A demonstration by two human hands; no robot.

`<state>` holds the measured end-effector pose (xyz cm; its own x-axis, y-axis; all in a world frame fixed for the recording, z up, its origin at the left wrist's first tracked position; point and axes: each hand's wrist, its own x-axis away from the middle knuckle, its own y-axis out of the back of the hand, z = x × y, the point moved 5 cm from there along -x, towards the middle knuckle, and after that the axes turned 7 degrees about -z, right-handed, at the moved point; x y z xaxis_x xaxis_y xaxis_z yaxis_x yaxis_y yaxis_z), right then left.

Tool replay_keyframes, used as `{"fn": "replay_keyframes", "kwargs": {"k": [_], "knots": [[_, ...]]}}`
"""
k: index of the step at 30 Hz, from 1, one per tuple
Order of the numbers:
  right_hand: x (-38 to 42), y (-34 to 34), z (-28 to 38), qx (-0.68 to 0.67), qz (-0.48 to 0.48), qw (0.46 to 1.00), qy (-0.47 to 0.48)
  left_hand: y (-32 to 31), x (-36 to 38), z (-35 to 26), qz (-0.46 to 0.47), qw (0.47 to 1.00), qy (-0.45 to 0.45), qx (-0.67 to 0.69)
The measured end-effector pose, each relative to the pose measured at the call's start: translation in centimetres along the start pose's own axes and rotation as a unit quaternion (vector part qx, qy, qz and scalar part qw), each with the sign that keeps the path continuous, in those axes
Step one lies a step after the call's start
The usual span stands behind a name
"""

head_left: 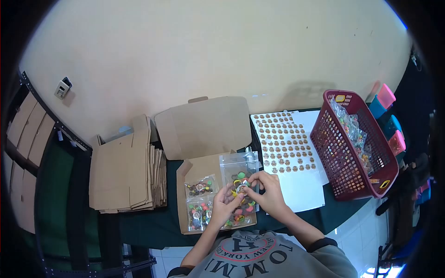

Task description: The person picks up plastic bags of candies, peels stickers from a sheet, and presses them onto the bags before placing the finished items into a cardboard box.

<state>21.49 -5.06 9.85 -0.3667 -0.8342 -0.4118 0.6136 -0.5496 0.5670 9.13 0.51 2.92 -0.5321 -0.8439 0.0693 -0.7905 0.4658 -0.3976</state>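
A clear zip bag of colourful candies (239,217) lies over the right side of an open cardboard box (182,223). On its front, a round label (241,189) sits between my two thumbs. My left hand (224,206) grips the bag from the left, thumb at the label's lower edge. From the right, my right hand (267,191) is closed on the bag, its thumb and forefinger at the label. Inside the box, to the left, are smaller bags of candies (200,186), also with round labels.
Flattened cardboard boxes (118,172) are stacked at the left. White sheets of round labels (292,183) lie to the right. A maroon plastic basket (331,173) holds more candy bags (354,134). Pink and blue containers (386,96) stand beyond it, and a wall (222,55) rises behind.
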Motion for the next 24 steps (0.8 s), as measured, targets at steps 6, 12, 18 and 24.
{"fn": "replay_keyframes", "kwargs": {"k": [6, 12, 18, 24], "knots": [[0.1, 0.4, -0.5, -0.118, -0.062, 0.989, -0.066, 0.2, 0.0, 0.2, -0.001, 1.0, 0.004, -0.006], [0.5, -2.3, -3.2, -0.36, 0.006, 0.92, -0.154, 0.1, 0.1, 0.1, 0.017, 1.0, -0.005, -0.01], [0.9, -2.7, -3.3, -0.282, 0.026, 0.951, -0.126, 1.0, -0.1, 0.4, -0.02, 0.997, 0.043, -0.061], [0.6, -2.7, -1.4, -0.318, 0.073, 0.938, -0.119, 0.6, -0.2, -0.8, -0.049, 0.997, -0.037, -0.047]]}}
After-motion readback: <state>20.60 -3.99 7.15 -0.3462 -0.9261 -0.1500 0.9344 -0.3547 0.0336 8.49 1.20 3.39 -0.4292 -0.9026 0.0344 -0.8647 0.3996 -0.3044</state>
